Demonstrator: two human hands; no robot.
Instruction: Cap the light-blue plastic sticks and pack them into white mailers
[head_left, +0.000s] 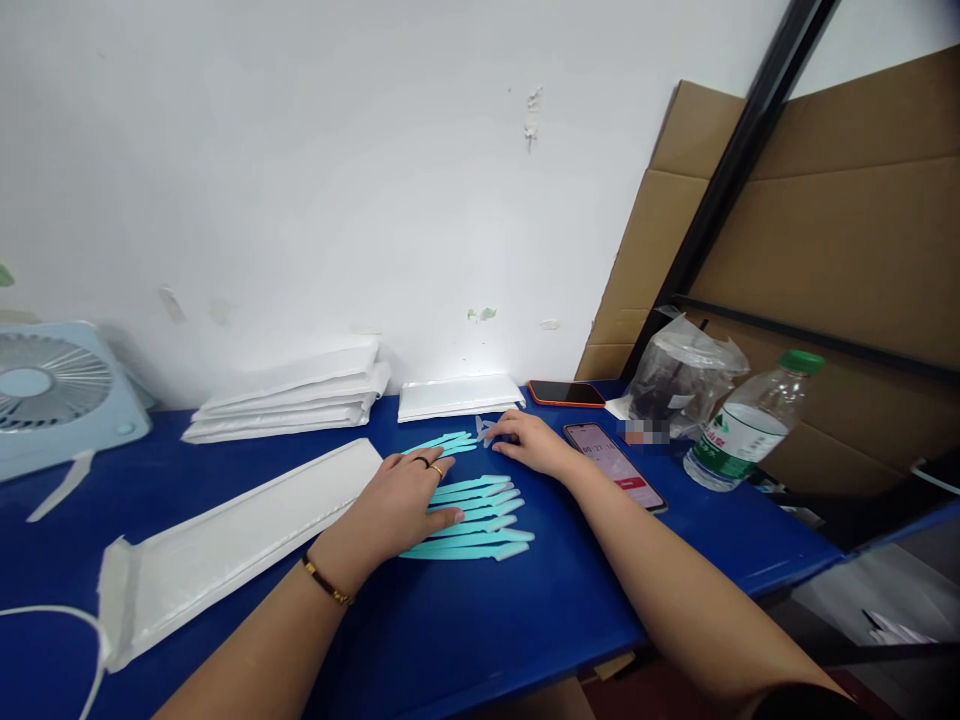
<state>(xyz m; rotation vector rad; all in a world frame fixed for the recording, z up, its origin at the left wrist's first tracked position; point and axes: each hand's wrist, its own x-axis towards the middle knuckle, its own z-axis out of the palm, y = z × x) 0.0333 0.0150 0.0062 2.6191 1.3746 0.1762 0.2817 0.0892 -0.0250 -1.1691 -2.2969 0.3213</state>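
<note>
Several teal eyebrow razors (480,507) lie side by side on the blue table, blade ends to the right. A smaller group of teal razors (450,442) lies farther back. My left hand (401,500) rests over the handles, fingers stretched forward and thumb apart, on top of the razors without gripping them. My right hand (529,443) is just right of the farther razors, its fingers bent and apart. Its fingertips are at several small clear plastic caps (481,430); whether they touch one is hard to tell.
Left are a long white padded mailer (247,540), stacked mailers (292,400) and a fan (52,395). Behind lies a white packet (457,397). Right are an orange-edged phone (566,394), a phone with a timer (615,465), a bagged cup (679,375) and a bottle (750,430).
</note>
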